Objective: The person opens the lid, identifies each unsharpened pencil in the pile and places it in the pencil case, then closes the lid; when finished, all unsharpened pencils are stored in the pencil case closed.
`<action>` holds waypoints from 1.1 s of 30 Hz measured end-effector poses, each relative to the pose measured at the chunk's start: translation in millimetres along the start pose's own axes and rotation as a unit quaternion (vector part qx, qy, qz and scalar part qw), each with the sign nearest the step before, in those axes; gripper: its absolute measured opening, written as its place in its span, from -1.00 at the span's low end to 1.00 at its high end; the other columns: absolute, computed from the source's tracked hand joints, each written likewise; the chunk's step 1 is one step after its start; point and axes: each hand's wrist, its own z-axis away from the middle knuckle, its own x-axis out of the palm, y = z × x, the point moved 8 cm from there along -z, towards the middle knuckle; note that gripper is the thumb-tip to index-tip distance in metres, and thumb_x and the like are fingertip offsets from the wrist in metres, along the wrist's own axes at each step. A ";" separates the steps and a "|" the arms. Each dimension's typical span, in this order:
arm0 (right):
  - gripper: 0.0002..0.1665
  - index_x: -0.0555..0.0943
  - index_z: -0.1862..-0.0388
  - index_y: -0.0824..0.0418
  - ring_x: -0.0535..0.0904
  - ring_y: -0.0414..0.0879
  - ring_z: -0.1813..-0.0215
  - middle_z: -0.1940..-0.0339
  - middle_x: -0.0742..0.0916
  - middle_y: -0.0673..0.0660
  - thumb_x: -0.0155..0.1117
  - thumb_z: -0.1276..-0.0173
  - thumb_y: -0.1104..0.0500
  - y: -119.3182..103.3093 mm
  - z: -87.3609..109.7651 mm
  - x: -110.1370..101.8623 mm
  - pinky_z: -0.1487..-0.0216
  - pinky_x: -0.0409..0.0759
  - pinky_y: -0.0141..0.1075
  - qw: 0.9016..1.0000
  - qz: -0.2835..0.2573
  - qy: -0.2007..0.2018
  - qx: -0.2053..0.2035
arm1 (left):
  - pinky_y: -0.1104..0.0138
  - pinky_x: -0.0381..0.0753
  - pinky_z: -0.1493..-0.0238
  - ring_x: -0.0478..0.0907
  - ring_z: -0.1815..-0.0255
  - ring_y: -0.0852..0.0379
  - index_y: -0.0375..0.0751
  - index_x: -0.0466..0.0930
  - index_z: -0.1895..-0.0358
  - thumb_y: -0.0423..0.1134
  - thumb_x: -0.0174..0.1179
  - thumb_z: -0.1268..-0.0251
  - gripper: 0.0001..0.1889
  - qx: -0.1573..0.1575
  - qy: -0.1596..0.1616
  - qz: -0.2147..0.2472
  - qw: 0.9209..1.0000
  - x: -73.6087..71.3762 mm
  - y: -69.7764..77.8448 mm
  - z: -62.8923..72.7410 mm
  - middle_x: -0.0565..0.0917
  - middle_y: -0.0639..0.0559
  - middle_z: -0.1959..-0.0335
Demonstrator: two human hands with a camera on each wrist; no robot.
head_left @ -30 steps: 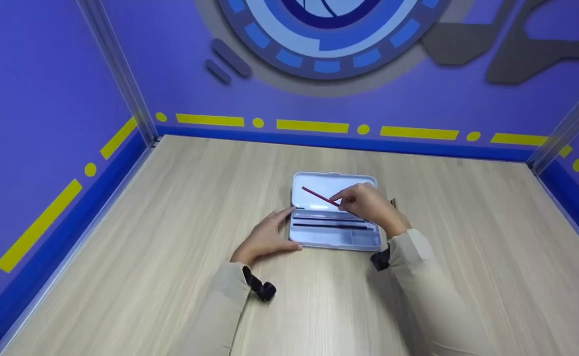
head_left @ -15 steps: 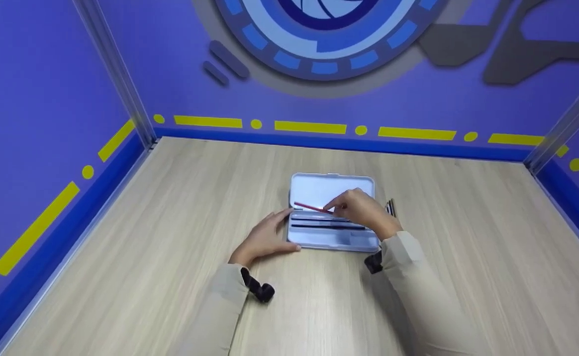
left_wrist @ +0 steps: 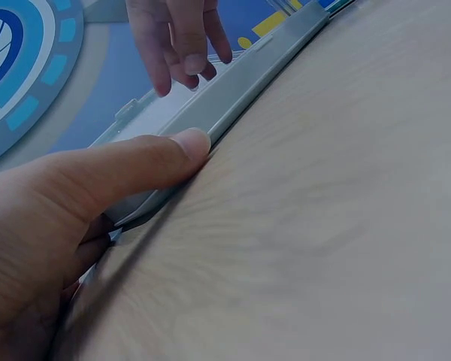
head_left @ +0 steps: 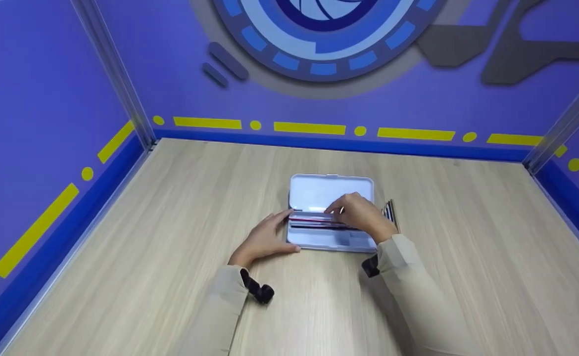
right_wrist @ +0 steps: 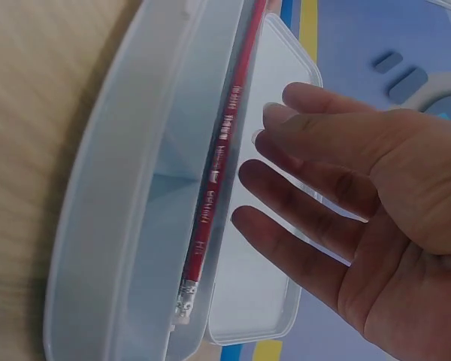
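A white pencil case [head_left: 319, 242] lies on the table with its lid [head_left: 312, 190] folded back. My left hand [head_left: 264, 236] holds its left end, the thumb pressed along the front wall and the fingers at the hinge side. Inside the case a red pencil [right_wrist: 218, 162] with a metal-capped eraser end lies lengthwise. A dark pencil [head_left: 314, 227] lies in front of it. Over the case hovers my right hand [head_left: 361, 215]; in the right wrist view its thumb and fingers are apart from the red pencil and hold nothing.
Several slim pencils [head_left: 390, 212] lie on the wooden table [head_left: 210, 198] just right of the case, partly hidden by the right hand. Blue panels [head_left: 319, 141] wall the table at the back and sides.
My right hand has lowered the red pencil from above the lid into the case and let go of it. The left hand stays at the case's left end.
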 end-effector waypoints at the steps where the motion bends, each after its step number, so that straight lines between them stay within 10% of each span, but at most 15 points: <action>1: -0.73 0.77 0.17 0.20 0.66 -0.09 0.21 0.15 0.79 0.14 0.27 -0.21 0.41 0.1 0.1 0.5 0.00 0.67 -0.10 1.000 0.001 -0.001 0.003 | -0.07 0.11 -0.48 0.08 -0.51 -0.22 0.05 0.19 -0.48 0.11 0.52 0.22 0.06 -0.002 0.000 0.000 1.000 -0.5 -0.2 0.1 0.27 -0.11 -0.47; 33: -0.73 0.76 0.16 0.24 0.66 -0.11 0.23 0.19 0.79 0.14 0.33 -0.16 0.41 9.8 3.6 11.9 0.07 0.68 -0.11 1.000 -0.003 -0.005 0.026 | -0.13 0.07 -0.47 0.04 -0.51 -0.26 0.13 0.20 -0.47 0.12 0.53 0.25 0.06 -0.013 0.005 0.011 1.000 0.6 -0.3 1.3 0.25 -0.10 -0.48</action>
